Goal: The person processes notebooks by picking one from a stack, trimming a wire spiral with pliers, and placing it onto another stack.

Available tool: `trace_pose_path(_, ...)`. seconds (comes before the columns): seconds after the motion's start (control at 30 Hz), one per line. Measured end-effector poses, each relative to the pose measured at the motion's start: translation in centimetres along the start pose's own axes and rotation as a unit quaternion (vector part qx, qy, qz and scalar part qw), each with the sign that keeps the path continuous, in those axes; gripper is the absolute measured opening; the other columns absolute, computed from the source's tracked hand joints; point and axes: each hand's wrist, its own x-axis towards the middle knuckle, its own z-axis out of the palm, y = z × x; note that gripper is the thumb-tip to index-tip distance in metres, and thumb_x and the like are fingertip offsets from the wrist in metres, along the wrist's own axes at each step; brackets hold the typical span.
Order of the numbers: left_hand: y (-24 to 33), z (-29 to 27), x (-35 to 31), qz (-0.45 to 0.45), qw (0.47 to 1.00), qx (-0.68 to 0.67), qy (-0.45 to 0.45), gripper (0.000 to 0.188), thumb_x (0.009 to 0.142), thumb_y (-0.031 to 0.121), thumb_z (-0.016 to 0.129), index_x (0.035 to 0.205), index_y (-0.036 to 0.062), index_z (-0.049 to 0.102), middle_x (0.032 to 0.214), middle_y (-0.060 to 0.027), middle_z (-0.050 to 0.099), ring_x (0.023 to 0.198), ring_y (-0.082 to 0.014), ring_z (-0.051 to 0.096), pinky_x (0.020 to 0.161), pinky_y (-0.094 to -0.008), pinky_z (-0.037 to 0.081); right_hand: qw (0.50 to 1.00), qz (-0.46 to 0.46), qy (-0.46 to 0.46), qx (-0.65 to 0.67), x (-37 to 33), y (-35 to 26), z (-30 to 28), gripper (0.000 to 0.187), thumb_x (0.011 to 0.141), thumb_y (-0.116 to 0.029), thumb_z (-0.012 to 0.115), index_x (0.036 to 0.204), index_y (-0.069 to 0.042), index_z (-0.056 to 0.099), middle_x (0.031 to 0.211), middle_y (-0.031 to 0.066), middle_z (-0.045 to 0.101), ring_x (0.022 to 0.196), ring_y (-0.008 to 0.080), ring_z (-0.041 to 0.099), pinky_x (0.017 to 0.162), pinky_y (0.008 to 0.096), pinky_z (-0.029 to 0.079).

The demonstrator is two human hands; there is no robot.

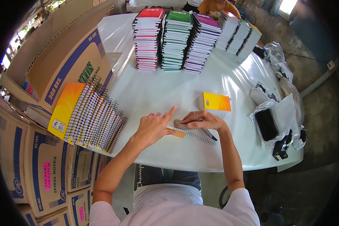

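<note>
My left hand point(153, 125) is over the table, its index finger stretched out and its thumb against a small orange spiral notebook point(180, 134). A white-looking wire coil point(197, 138) runs along the notebook's edge and sticks out past it to the right. My right hand point(204, 121), fingers bent, is closed on a slim hand tool with a dark blue handle end point(211, 135); its exact kind is partly hidden. A greyish part shows beneath the right fingertips. Just beyond that hand sits a small stack of yellow-orange notebooks point(216, 101).
Yellow spiral notebooks point(88, 116) lean in a row at left, beside an open carton point(77, 71) and stacked boxes point(45, 169). Tall red point(147, 41), green point(177, 41) and purple point(202, 43) notebook stacks stand behind. Plastic-wrapped black coils point(266, 124) lie right. A person point(218, 7) is across the table.
</note>
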Motion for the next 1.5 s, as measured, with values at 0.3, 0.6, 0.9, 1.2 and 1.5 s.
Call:
trace_pose_path(0.3,-2.4,1.5,-0.1,0.021,0.97,-0.209,0.124,0.096,0.073,0.032,0.082,0.153,0.0259,0.029,0.13,-0.0113,0.062,0.114,-0.0334,0.062,0.089,-0.0409,0.054,0.998,-0.036,0.011,0.058,0.5,0.8,-0.2,0.043,0.087,-0.033,0.068,0.108,0.004,0.071,0.119,0.0133,0.067,0.105,0.0227,0.062,0.096,0.0324,0.044)
trace_pose_path(0.6,-2.4,4.4,0.1,-0.036,0.875,-0.459,0.148,0.111,0.068,0.011,0.086,0.156,0.0248,0.018,0.134,-0.0204,0.058,0.127,-0.0342,0.053,0.094,-0.0385,0.053,0.993,-0.039,0.021,0.11,0.9,1.5,0.0,0.055,0.084,-0.045,0.069,0.107,0.005,0.071,0.115,0.0154,0.067,0.103,0.0233,0.062,0.093,0.033,0.045)
trace_pose_path(0.9,-2.2,5.6,-0.6,-0.047,0.846,-0.497,0.187,0.113,0.067,0.007,0.086,0.156,0.0224,0.018,0.133,-0.0179,0.06,0.12,-0.0232,0.06,0.092,-0.0328,0.052,0.998,-0.007,0.041,0.041,1.9,-0.4,1.1,0.054,0.085,-0.043,0.068,0.109,0.005,0.071,0.113,0.013,0.068,0.099,0.0208,0.062,0.09,0.0318,0.046)
trace_pose_path(1.2,-2.3,6.2,-0.3,-0.052,0.826,-0.53,0.184,0.115,0.067,0.011,0.086,0.157,0.0238,0.015,0.139,-0.0195,0.054,0.121,-0.0249,0.06,0.098,-0.0326,0.051,0.994,0.0,0.046,0.098,2.6,0.0,1.1,0.043,0.088,-0.038,0.067,0.109,0.0,0.072,0.106,0.0084,0.07,0.095,0.0179,0.061,0.087,0.0305,0.047)
trace_pose_path(1.5,-3.7,7.6,-0.6,-0.023,0.788,-0.599,0.137,0.104,0.072,0.016,0.084,0.155,0.0166,0.021,0.144,-0.0162,0.051,0.127,-0.0256,0.055,0.104,-0.0332,0.046,0.996,0.022,0.078,-0.037,2.7,-3.4,2.8,0.043,0.089,-0.035,0.067,0.107,0.004,0.07,0.107,0.0098,0.068,0.096,0.0169,0.062,0.089,0.0292,0.047)
